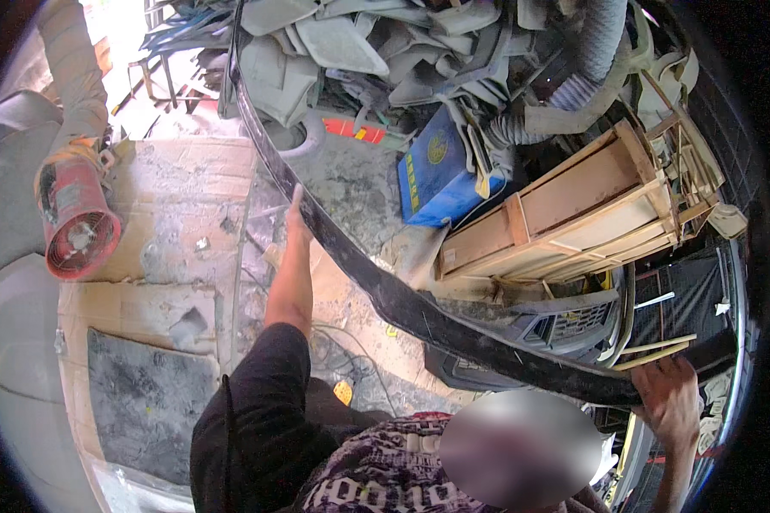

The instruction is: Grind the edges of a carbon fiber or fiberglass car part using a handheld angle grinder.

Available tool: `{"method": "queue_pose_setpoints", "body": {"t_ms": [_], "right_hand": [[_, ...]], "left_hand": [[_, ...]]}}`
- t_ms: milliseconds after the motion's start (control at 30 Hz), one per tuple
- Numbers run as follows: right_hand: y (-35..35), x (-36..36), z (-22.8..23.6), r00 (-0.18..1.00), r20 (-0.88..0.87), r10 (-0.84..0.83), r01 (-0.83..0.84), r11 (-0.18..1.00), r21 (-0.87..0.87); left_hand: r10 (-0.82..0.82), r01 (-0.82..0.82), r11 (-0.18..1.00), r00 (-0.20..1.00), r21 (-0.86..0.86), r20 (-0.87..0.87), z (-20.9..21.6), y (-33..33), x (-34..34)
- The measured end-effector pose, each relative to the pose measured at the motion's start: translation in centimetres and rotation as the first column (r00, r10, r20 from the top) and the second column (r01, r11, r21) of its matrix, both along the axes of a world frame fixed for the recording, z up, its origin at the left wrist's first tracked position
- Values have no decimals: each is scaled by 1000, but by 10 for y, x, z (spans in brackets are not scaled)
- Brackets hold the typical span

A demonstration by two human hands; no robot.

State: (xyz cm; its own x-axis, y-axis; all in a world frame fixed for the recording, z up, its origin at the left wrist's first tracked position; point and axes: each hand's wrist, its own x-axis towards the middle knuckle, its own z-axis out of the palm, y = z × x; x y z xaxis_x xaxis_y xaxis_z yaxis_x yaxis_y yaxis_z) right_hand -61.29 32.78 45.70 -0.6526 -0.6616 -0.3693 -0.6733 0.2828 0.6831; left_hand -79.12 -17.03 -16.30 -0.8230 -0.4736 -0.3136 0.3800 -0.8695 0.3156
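A long, curved black trim strip [419, 315], like a car bumper lip, arcs from the top of the view down to the lower right. My left hand [296, 221] grips its edge left of the middle, thumb up along the strip and the other fingers mostly hidden. Near the strip's lower right end, my right hand [666, 398] is closed over it, fingers hooked across the upper edge. Beneath the strip lies a dark car bumper [573, 323] with a honeycomb grille, partly covered by it.
A red portable blower [81, 224] with a wrapped duct stands at left, beside a dark mat [150, 402] on cardboard [180, 184]. Grey panels [338, 44] are heaped at the back. A blue box [445, 167] and a wooden crate [539, 218] stand at right. A cable [370, 359] crosses the floor.
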Motion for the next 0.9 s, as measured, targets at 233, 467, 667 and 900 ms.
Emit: {"method": "queue_pose_setpoints", "body": {"t_ms": [233, 467, 667, 900], "right_hand": [[53, 24, -17, 991, -41, -127, 127, 992, 6], [127, 47, -44, 988, -99, -120, 94, 969, -230], [206, 45, -82, 973, -143, -183, 140, 953, -268], [266, 29, -95, 980, -178, -86, 26, 950, -312]], "left_hand": [[35, -41, 997, 996, 63, 87, 25, 47, -12], [70, -69, 997, 996, -17, 49, 56, 52, 3], [177, -161, 983, 955, -88, 237, 93, 74, 37], [306, -257, 949, 891, -182, 335, 105, 93, 99]]}}
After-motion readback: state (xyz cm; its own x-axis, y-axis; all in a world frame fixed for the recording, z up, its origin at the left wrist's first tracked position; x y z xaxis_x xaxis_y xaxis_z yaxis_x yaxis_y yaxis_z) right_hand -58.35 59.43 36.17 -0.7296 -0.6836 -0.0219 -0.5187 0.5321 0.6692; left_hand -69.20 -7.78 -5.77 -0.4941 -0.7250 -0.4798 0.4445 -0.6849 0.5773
